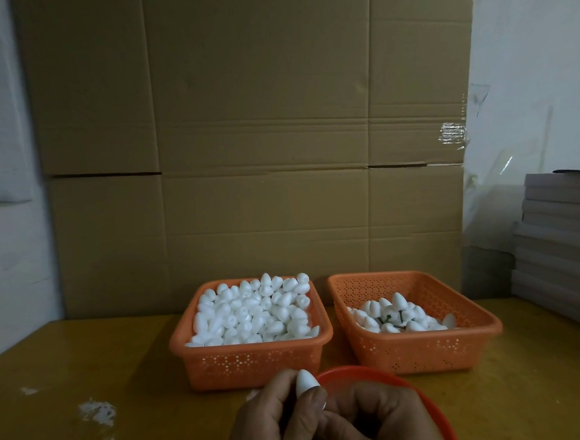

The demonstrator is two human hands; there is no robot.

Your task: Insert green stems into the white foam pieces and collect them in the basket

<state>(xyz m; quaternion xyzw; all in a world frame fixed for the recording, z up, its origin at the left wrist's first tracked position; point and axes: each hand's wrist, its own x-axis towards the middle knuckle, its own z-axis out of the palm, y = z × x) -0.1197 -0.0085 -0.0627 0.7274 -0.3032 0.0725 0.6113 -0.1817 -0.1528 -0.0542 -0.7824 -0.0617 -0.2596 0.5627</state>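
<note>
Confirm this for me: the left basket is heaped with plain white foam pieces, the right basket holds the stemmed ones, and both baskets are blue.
Not quite: the colour is wrong. The head view shows the left basket and the right basket are both orange. The rest holds: plain foam pieces heap the left one, stemmed pieces lie in the right.

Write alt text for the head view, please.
Two hands, left hand and right hand, hold a foam piece above a yellow table. Behind stand a full basket of foam and a basket with stemmed pieces.

Dim, soft, wide-angle edge bending
</note>
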